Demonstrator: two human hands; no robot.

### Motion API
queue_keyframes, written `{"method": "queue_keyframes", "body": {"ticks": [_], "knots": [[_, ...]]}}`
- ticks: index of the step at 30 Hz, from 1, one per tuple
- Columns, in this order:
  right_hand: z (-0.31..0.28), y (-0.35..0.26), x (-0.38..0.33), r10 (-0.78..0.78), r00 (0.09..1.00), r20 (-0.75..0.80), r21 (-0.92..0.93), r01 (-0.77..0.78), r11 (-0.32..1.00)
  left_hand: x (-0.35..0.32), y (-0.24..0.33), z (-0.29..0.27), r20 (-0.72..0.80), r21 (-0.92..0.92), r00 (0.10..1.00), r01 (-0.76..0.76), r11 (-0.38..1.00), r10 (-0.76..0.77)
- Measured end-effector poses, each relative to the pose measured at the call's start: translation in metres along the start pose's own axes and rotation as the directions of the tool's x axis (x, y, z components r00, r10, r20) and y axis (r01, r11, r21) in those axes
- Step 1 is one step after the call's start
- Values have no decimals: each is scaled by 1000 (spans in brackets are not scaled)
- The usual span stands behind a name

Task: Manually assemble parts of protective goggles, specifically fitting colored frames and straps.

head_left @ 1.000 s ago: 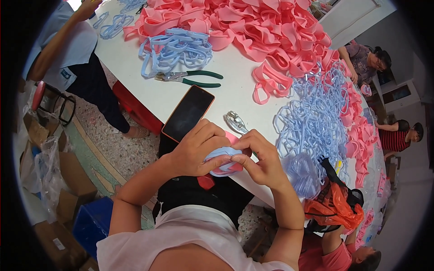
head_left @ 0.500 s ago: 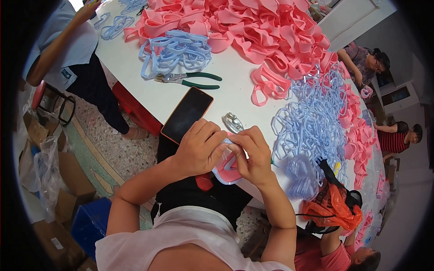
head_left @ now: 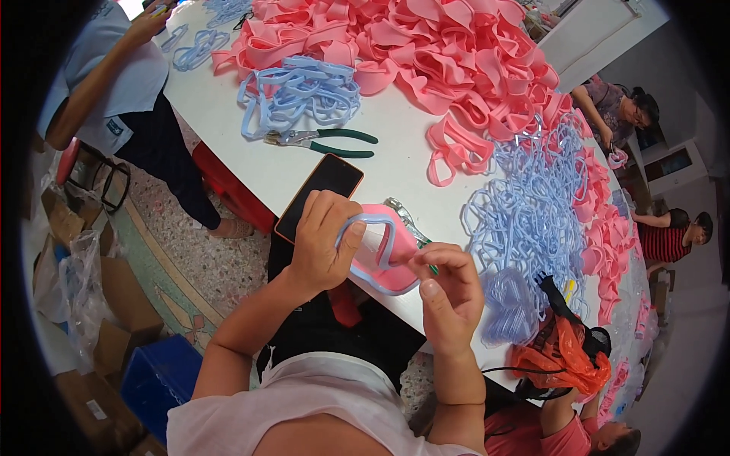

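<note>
In the middle of the frame, a pink frame with a pale blue rim (head_left: pixel 406 242) is held up over the near edge of the white table (head_left: pixel 236 156). The left hand (head_left: pixel 325 239) has its left end, thumb laid over the blue rim and fingers bent behind, so the piece extends to the right of that hand. The right hand (head_left: pixel 450 296) is at the piece's right end, fingers curled and thumb a little apart from them; whether its fingertips touch or pinch the edge, I cannot tell. Metal pliers (head_left: pixel 401 215) lie just beyond the piece, partly covered by it. A dark phone (head_left: pixel 334 178) lies just beyond the left hand, with green-handled pliers (head_left: pixel 306 137) above it. Tangled pale blue strips (head_left: pixel 525 197) spread right of centre.
</note>
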State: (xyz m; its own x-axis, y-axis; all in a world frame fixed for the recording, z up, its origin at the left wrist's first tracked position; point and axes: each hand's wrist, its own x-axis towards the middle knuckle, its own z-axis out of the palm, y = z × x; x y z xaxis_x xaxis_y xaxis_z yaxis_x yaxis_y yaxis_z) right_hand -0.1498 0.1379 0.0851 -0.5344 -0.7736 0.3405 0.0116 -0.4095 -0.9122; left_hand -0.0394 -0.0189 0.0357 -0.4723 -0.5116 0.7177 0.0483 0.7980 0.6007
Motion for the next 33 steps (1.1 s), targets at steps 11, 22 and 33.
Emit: {"method": "queue_keyframes", "body": {"ticks": [11,22,33], "knots": [[-76,31,9,456,890,24,-991,80,-103,-1,-15,-17,11,-92,995,98,991,-97],[-65,53,25,523,852,-15,-935,173,-308,8,-26,-51,213,-217,976,85,972,-38],[-23,-26,35,398,896,199,-973,133,187,13,-35,-73,366,-234,930,122,964,-29]]}}
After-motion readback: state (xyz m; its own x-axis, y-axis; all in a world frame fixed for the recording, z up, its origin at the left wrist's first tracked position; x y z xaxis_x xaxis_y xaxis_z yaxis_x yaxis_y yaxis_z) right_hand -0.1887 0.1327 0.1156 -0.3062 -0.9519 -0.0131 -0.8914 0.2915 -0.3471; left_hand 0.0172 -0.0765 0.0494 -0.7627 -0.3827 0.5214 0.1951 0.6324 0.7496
